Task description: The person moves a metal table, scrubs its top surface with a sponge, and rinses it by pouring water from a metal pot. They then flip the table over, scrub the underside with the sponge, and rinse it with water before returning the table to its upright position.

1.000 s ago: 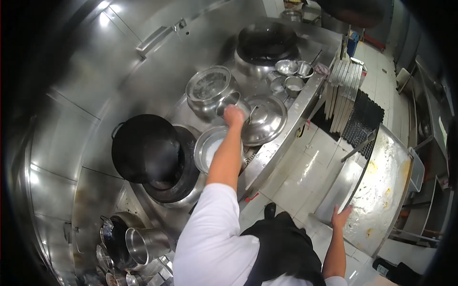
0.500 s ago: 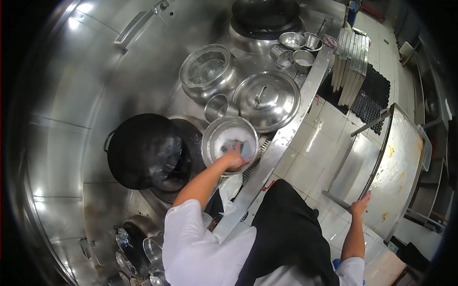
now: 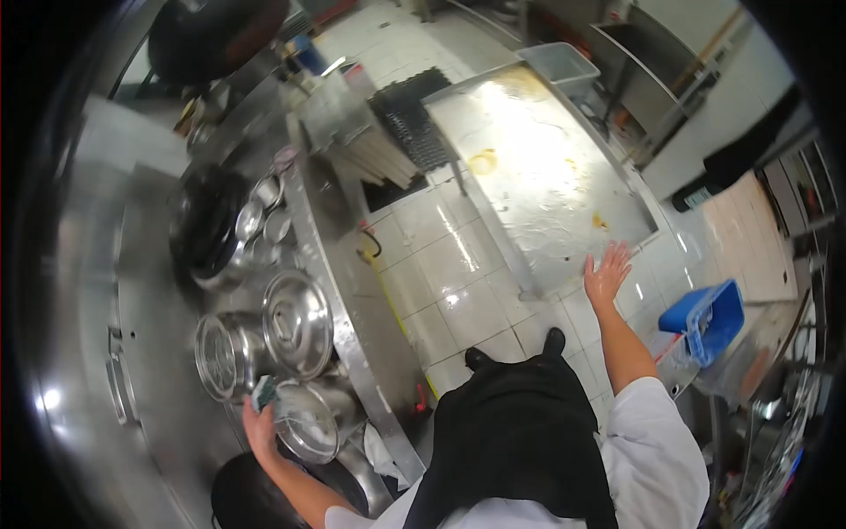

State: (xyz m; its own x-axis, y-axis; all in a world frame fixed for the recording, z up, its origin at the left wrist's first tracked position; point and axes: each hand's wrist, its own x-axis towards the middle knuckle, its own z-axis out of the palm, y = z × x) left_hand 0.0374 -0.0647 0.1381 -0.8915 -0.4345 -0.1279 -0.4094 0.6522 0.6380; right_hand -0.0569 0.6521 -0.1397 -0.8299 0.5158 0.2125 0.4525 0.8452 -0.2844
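My left hand [image 3: 258, 429] is closed on a dark green and pale grey scouring pad [image 3: 263, 391], held up beside a steel pot of cloudy, sudsy water [image 3: 328, 438]. Just beyond the pad stands a round steel pot [image 3: 220, 348], and next to that lies a large domed steel lid [image 3: 298, 328]. On my other side, my right hand [image 3: 608, 271] has its fingers spread and holds nothing. It is at the near corner of a wet steel table [image 3: 546, 203] with yellow-brown food stains on its top.
Small steel bowls [image 3: 250, 219] and a dark wok [image 3: 208, 220] stand farther along the steel counter [image 3: 374, 379]. A white cloth [image 3: 381, 454] hangs at its near part. Wet tiled floor [image 3: 449, 295] lies between counter and table. To the right is a blue bin [image 3: 712, 324].
My left hand has come up out of the sudsy pot with the scouring pad. My right hand has moved off the table's edge and spread its fingers. The view has swung right.
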